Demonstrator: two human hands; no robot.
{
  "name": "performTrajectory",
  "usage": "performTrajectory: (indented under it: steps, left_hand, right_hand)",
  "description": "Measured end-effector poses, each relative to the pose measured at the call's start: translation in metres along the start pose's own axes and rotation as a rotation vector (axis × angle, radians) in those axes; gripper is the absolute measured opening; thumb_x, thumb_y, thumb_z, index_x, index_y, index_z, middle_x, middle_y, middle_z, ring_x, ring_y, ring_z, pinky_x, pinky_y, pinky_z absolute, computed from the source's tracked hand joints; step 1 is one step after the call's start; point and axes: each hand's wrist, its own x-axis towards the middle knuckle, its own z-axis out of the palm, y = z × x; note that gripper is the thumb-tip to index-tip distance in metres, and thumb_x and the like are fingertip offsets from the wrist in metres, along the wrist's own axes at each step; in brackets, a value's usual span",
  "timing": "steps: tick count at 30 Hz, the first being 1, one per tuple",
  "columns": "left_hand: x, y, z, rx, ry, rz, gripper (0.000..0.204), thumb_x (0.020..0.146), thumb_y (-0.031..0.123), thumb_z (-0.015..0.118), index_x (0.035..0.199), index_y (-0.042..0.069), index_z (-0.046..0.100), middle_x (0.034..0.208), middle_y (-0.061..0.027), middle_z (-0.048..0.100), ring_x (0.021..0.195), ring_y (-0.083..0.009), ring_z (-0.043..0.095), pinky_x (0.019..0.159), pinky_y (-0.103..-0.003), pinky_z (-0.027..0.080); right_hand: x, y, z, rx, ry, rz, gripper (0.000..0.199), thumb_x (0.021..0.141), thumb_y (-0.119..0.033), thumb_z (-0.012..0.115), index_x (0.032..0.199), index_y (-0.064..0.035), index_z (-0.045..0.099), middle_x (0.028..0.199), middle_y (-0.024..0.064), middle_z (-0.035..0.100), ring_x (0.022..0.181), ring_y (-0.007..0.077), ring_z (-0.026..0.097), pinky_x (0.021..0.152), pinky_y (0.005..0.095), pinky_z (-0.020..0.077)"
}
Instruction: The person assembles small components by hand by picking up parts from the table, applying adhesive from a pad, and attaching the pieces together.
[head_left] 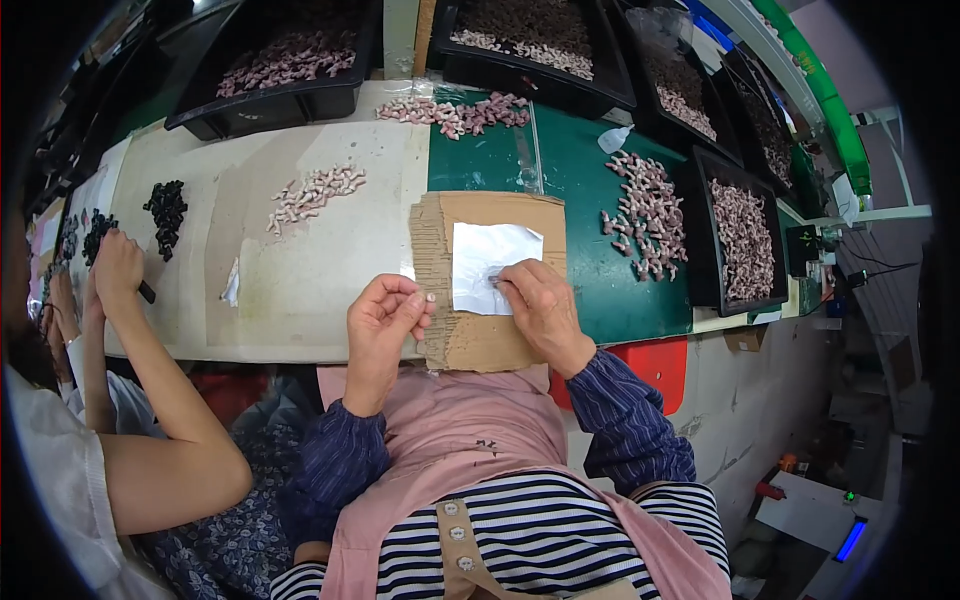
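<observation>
Cardboard (500, 345) is lying square before the person in the head view, with white paper (495, 245) resting on top, and both hands are working right over it. On the left, the left hand (383, 318) is pinching a tiny pale piece (430, 297) between thumb and fingers, hovering above the torn, ridged edge of the card. Across the sheet, the right hand (545, 300) is pressing thumb and forefinger together on what is looking like a small greyish item (494, 279); its exact kind is staying too small to tell.

So the step in hand is seeming to be close fingertip work on one small piece, and the next move is likely calling for a light, steady pinch that is bringing the two hands together over the paper.

Now the textures! The paper is creasing and catching the light, while the card is showing bare corrugation. Knobbly pink-and-white pieces are crowding a right-hand heap (645, 215) on the smooth green mat (610, 310), and more are filling a black tray (704, 265) beside it. Over on the stained pale mat (330, 270), a smaller, looser cluster (315, 195) is spreading out, all rounded ends and stubby limbs.
</observation>
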Motion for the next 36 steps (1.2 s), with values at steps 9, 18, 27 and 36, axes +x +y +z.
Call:
performTrajectory:
  steps: [9, 18, 27, 36]
  left_hand:
    - [-0.004, -0.015, 0.009, 0.075, -0.014, -0.011, 0.009, 0.099, 0.001, 0.061, 0.107, -0.002, 0.06, 0.096, -0.0125, 0.072, 0.081, -0.0113, 0.068, 0.066, -0.023, 0.055]
    - [-0.005, -0.024, 0.016, 0.168, 0.002, 0.038, 0.012, 0.099, 0.001, 0.061, 0.111, -0.004, 0.062, 0.097, -0.0119, 0.073, 0.081, -0.0111, 0.069, 0.069, -0.023, 0.056]
    - [-0.009, -0.028, 0.024, 0.247, 0.011, 0.155, 0.008, 0.099, 0.002, 0.063, 0.106, -0.003, 0.063, 0.095, -0.0098, 0.072, 0.08, -0.0102, 0.068, 0.071, -0.023, 0.057]
    - [-0.014, -0.027, 0.027, 0.5, 0.009, 0.391, 0.007, 0.097, -0.001, 0.064, 0.104, -0.003, 0.065, 0.092, -0.0088, 0.072, 0.08, -0.0116, 0.069, 0.072, -0.024, 0.058]
  right_hand:
    - [0.004, -0.001, 0.001, 0.0, 0.038, -0.037, 0.009, 0.084, 0.0, 0.07, 0.092, -0.0001, 0.066, 0.087, 0.0154, 0.064, 0.08, 0.0357, 0.064, 0.07, 0.0433, 0.051]
    - [0.006, -0.012, -0.001, 0.057, 0.077, -0.003, 0.009, 0.085, 0.001, 0.071, 0.093, 0.0007, 0.066, 0.087, 0.0141, 0.065, 0.077, 0.0306, 0.066, 0.067, 0.0392, 0.0522]
    - [-0.001, -0.05, -0.007, 0.48, 0.094, 0.181, 0.012, 0.086, 0.004, 0.072, 0.097, 0.0027, 0.066, 0.093, 0.0123, 0.068, 0.081, 0.0203, 0.069, 0.069, 0.0299, 0.0555]
    - [-0.005, -0.05, 0.002, 0.583, 0.071, 0.185, 0.012, 0.088, 0.008, 0.07, 0.098, 0.004, 0.064, 0.097, 0.0106, 0.068, 0.084, 0.0147, 0.068, 0.073, 0.0263, 0.0579]
